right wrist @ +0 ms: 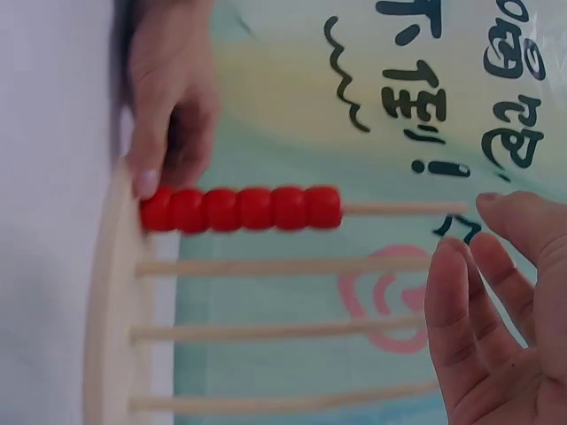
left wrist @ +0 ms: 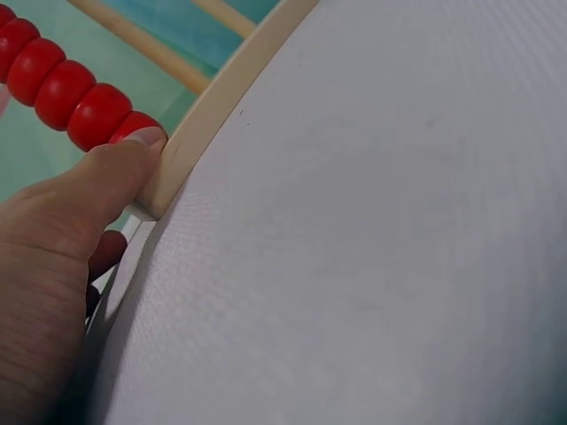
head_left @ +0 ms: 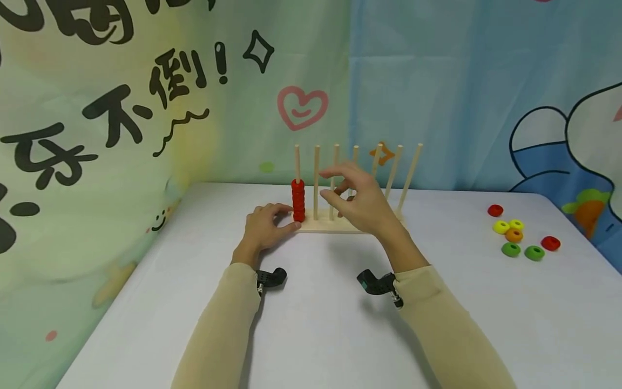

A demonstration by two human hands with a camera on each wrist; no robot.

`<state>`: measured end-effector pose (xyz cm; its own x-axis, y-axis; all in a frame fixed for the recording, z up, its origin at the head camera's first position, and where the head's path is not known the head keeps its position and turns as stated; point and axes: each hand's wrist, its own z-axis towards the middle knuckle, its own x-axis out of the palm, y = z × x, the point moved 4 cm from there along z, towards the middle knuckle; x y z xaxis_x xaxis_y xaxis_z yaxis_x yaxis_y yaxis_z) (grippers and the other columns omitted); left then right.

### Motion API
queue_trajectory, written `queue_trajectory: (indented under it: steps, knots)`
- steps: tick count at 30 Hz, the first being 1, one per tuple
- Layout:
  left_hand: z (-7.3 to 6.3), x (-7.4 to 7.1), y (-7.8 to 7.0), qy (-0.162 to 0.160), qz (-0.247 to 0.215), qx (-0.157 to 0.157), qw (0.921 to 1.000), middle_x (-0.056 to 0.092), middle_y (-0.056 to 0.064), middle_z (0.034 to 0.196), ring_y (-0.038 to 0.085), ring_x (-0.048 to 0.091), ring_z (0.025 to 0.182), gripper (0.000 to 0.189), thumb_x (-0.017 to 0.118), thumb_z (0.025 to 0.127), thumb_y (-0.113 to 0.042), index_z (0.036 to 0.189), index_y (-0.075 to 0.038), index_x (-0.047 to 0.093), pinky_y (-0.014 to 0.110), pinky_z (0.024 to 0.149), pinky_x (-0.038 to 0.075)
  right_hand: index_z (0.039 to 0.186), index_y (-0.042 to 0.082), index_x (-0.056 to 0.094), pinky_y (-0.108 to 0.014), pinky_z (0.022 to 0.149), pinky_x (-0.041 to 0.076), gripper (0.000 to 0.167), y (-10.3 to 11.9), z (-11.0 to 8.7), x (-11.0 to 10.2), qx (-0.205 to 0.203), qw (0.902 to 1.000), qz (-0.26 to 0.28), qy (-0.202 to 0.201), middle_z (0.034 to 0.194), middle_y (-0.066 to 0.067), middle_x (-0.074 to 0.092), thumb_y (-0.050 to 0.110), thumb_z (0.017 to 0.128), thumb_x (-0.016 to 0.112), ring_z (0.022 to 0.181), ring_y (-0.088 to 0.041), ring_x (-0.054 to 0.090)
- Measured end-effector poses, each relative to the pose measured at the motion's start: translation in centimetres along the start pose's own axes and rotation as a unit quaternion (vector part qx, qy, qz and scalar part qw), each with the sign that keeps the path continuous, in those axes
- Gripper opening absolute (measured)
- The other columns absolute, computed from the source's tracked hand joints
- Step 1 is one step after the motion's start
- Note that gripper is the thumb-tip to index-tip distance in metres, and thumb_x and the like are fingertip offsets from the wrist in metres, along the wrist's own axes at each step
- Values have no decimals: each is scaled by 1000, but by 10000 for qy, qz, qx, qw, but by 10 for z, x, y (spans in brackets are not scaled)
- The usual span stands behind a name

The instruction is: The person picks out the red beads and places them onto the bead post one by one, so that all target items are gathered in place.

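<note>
A wooden peg stand (head_left: 335, 228) with several upright pegs stands toward the back of the table. On its leftmost peg sits a stack of red beads (head_left: 298, 201), with the peg's upper part bare above it. My left hand (head_left: 264, 227) grips the stand's left end; its thumb (left wrist: 133, 164) lies at the base beside the lowest bead, and the other fingers are partly hidden behind. My right hand (head_left: 362, 200) hovers in front of the middle pegs, thumb and fingers apart and holding nothing. In the right wrist view its fingertips (right wrist: 450, 257) are near the tips of the pegs.
Loose beads lie on the table to the right: red beads (head_left: 550, 243), yellow beads (head_left: 501, 227), an orange bead (head_left: 514, 235) and green beads (head_left: 534, 253). A printed cloth backdrop (head_left: 413, 70) hangs behind the white table (head_left: 311, 324).
</note>
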<state>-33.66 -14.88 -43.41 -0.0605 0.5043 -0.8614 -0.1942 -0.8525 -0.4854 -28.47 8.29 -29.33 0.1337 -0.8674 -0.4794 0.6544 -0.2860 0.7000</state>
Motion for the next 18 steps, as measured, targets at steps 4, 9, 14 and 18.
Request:
queue_trajectory:
  steps: [4, 9, 14, 18]
  knots:
    - [1, 1, 0, -9, -4, 21, 10000, 59, 0, 132, 27, 47, 121, 54, 62, 85, -61, 130, -30, 62, 49, 102, 30, 123, 7, 63, -41, 53, 55, 31, 3, -14, -9, 208, 9997, -16, 101, 122, -13, 60, 5, 93, 67, 81, -28, 66]
    - [1, 1, -3, -48, -86, 102, 9999, 60, 1, 132, 27, 47, 121, 54, 63, 85, -59, 130, -29, 62, 50, 102, 30, 123, 16, 64, -42, 54, 56, 30, -26, -31, -17, 486, 9985, -154, 179, 121, -3, 61, 14, 94, 68, 82, -22, 65]
    - [0, 2, -2, 3, -50, 98, 9999, 59, 1, 133, 27, 47, 120, 55, 63, 85, -60, 130, -29, 62, 50, 101, 31, 120, 20, 65, -34, 52, 54, 27, -42, -52, -26, 645, 9962, -463, 362, 121, 2, 63, 18, 94, 69, 80, -16, 65]
    - [0, 1, -2, 8, -22, 86, 10000, 60, 1, 132, 27, 47, 120, 55, 63, 85, -60, 130, -28, 62, 51, 101, 31, 119, 21, 66, -32, 51, 54, 27, -50, -65, -31, 629, 9953, -602, 423, 120, 1, 63, 17, 93, 69, 78, -16, 65]
